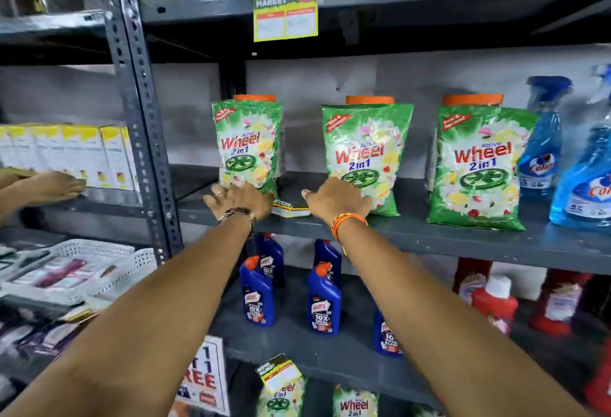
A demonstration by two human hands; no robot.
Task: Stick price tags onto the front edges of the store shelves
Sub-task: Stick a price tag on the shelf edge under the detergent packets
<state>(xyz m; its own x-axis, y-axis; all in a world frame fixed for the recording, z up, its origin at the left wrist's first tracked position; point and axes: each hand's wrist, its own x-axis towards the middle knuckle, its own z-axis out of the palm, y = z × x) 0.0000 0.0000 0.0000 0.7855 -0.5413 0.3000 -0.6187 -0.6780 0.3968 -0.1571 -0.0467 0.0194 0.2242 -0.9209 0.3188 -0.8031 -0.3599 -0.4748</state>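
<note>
A yellow and white price tag [290,209] lies flat on the middle grey shelf [429,238], near its front edge, between my two hands. My left hand [239,200] rests on the shelf with fingers spread, against the base of the left green Wheel packet [248,145]. My right hand [337,200] lies palm down just right of the tag, in front of the middle Wheel packet [365,155]; its fingertips are hidden. Another tag [286,15] hangs on the upper shelf's front edge. A third tag [279,373] hangs from the lower shelf's edge.
A third Wheel packet [479,165] and blue spray bottles [542,139] stand to the right. Blue cleaner bottles [258,294] and red bottles [496,304] fill the shelf below. Another person's hand [49,187] touches yellow-white boxes [82,152] on the left rack, past the perforated upright [145,139].
</note>
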